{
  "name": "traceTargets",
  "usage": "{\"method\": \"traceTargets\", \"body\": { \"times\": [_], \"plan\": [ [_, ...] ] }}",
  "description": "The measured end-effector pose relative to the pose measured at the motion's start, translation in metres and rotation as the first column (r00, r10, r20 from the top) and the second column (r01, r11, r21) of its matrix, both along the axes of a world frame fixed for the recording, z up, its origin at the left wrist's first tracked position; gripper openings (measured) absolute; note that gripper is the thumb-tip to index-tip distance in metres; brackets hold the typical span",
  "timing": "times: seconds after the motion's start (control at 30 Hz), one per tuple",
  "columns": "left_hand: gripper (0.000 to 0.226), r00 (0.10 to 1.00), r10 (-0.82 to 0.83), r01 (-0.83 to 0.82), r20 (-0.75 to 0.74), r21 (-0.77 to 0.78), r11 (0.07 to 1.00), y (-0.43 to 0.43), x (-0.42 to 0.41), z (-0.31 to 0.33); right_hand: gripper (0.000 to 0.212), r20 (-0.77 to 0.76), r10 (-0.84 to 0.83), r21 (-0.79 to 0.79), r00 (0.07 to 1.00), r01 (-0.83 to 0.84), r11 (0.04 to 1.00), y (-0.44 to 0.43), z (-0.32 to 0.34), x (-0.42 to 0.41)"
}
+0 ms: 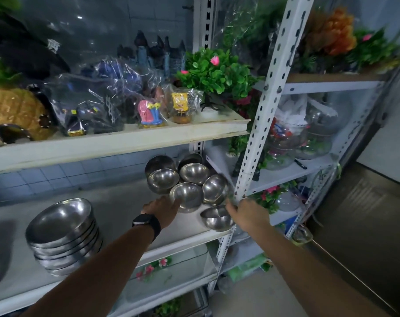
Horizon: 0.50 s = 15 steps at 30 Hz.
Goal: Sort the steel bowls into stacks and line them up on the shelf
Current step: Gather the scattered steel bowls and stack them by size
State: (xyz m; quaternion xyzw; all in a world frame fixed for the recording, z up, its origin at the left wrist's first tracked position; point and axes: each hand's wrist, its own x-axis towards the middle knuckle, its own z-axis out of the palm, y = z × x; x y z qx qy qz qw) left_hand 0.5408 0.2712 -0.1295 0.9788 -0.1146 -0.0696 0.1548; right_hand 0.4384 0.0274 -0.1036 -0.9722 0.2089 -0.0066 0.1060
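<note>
The fingertips (229,204) of the right hand (249,213) are blurred, so a grip on the front bowl (215,219) is only possibly made, and the rear bowls (159,163) are partly hidden.

White slotted shelving (263,110) against a blue-tiled wall (57,175).
Wrapped ornaments (148,110) crowd the board (125,138) above the left hand (161,208); glass globes (313,138) stand beyond the right hand (248,213).
</note>
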Motion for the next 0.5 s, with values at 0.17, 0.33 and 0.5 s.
{"method": "traceTargets", "body": {
  "times": [0.17, 0.33, 0.5],
  "plan": [
    [0.065, 0.984, 0.102, -0.137, -0.143, -0.263, 0.955, -0.008, 0.007, -0.022, 0.077, -0.012, -0.082, 0.318, 0.997, 0.082, 0.945, -0.002, -0.016, 0.003],
    [0.054, 0.955, 0.176, -0.268, -0.239, -0.443, 0.855, -0.022, 0.013, -0.049, 0.041, 0.024, -0.234, 0.748, 0.972, 0.138, 0.649, 0.007, -0.014, -0.006],
    [0.063, 0.933, 0.253, -0.358, -0.256, -0.599, 0.716, -0.033, 0.004, -0.057, 0.029, 0.074, -0.322, 0.866, 0.944, 0.099, 0.489, 0.021, -0.003, -0.014]
  ]
}}
